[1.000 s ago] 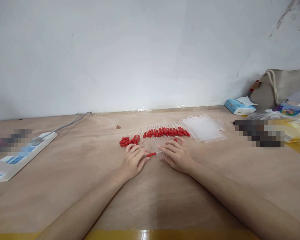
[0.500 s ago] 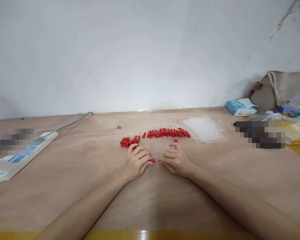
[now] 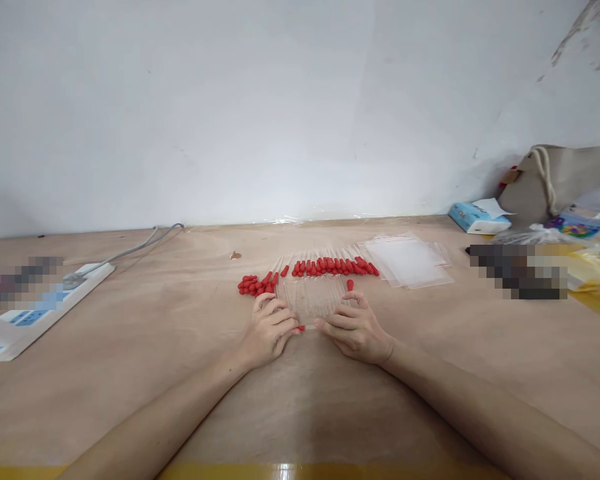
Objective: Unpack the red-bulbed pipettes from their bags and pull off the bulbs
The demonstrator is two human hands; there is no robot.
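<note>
Low at the middle of the table, my left hand is closed, its thumb and fingertips pinched on a small red rubber bulb. My right hand is closed too, pinching what looks like a thin clear glass tube in line with that bulb. Between and beyond both hands lies a row of clear glass tubes. One red bulb stands out just above my right fingers. Behind the row are several droppers with red bulbs. Loose red bulbs are heaped beyond my left hand.
Clear plastic bags lie flat at the right of the droppers. A white power strip with a grey cable rests at the left. At the far right are a tissue pack, a beige bag and plastic packaging. The wall stands behind.
The red bulb at my left fingertips shows less and sits slightly nearer to me. The bulb above my right fingers shows more. Both hands stay almost in place.
</note>
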